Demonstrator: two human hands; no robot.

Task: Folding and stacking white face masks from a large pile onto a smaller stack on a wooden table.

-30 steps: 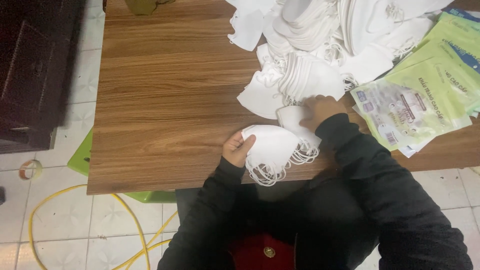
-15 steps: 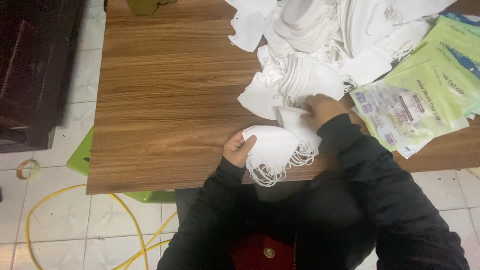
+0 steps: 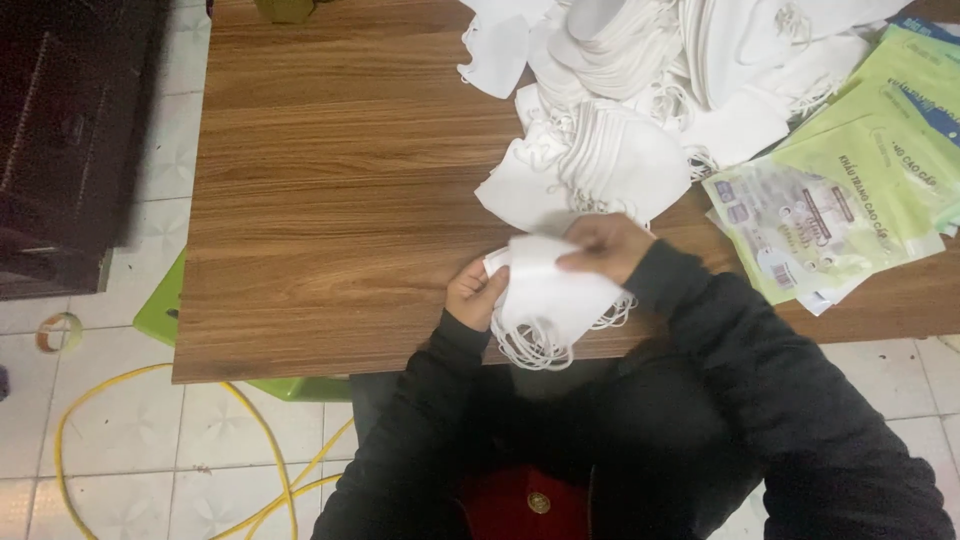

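Right hand [image 3: 608, 246] is now back at the bundle of white masks [image 3: 550, 300], fingers pressed together on a top mask, pinching its upper edge; a second ago it was reaching up at 1 o'clock toward the loose mask pile [image 3: 600, 160] on the table, so it looks like one more mask has just been brought over and laid on the stack, meaning the stack in hand grows by one. Left hand [image 3: 475, 292] has not moved: it cups the stack's left end at 9 o'clock, thumb and fingers closed round the edge. The bundle sits at the near edge of the wooden table [image 3: 340, 200], partly overhanging it, right in front of the person's chest. Its long axis runs from 10 o'clock to 4 o'clock; the folded nose end points toward 10, and the white ear loops [image 3: 525, 345] dangle off the 6 o'clock side. Green printed packets [image 3: 840, 200] lie at 3 o'clock, well apart from the hands. Yellow cable [image 3: 250, 440] on the tiled floor at 8 o'clock.
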